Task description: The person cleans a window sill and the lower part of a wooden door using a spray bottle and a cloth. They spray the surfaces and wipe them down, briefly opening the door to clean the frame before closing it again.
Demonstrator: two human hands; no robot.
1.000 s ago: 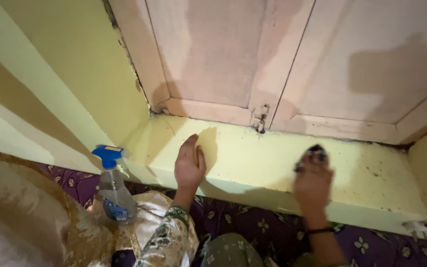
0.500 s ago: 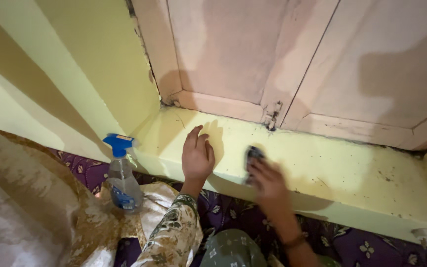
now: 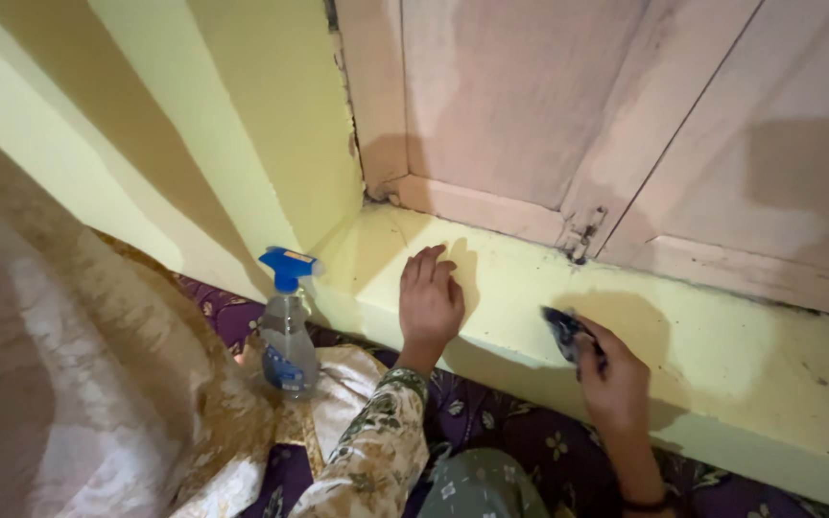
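Note:
My left hand [image 3: 428,302] lies flat, fingers apart, on the yellow-green window sill [image 3: 722,355], close to its left corner. My right hand [image 3: 608,376] is closed on a dark crumpled cloth [image 3: 565,330] and presses it against the front part of the sill, a little right of the left hand. A clear spray bottle [image 3: 288,326] with a blue trigger head stands upright on bedding to the left of my left arm, untouched.
Pale pink wooden shutters [image 3: 568,115] with a small metal latch [image 3: 582,240] close the window above the sill. A yellow-green wall [image 3: 194,144] runs along the left. A cream patterned blanket [image 3: 79,384] and purple floral bedding [image 3: 530,441] lie below.
My right hand has swept the cloth leftward along the sill from the right part toward the left hand. The view has shifted left. The left hand has stayed on the sill.

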